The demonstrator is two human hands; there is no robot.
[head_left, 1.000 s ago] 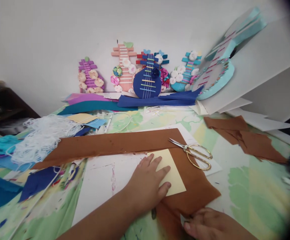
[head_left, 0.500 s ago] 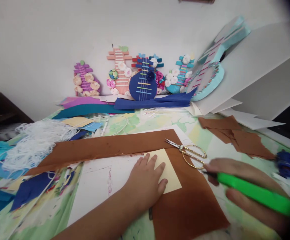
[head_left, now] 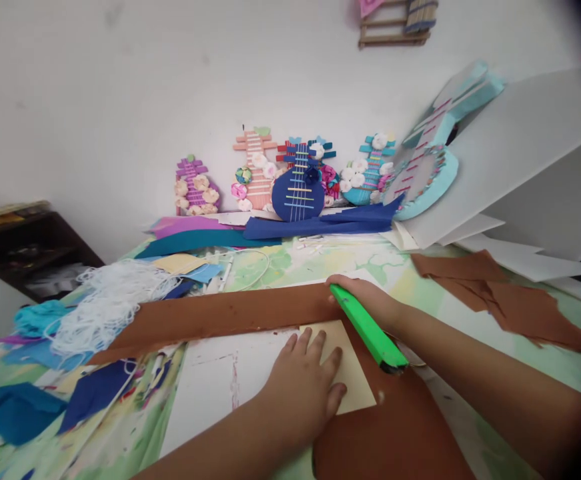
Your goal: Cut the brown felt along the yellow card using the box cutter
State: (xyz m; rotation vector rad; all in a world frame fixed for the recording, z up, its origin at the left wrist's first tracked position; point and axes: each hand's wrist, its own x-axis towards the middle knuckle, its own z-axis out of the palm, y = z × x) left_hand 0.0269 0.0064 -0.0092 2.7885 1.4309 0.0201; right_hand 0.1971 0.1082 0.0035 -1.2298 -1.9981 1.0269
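No readable text, labels, brands, numbers or signs in view

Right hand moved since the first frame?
Yes. Judged against the yellow card, the right hand has gone away from the wearer: it was nearer than the card, and is now beyond the card's far right corner.

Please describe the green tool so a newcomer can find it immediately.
On the patterned tablecloth lies a brown sheet. Over it, the right hand grips the green tool: a long bar, brighter than the brown sheet and pale yellow card nearby.
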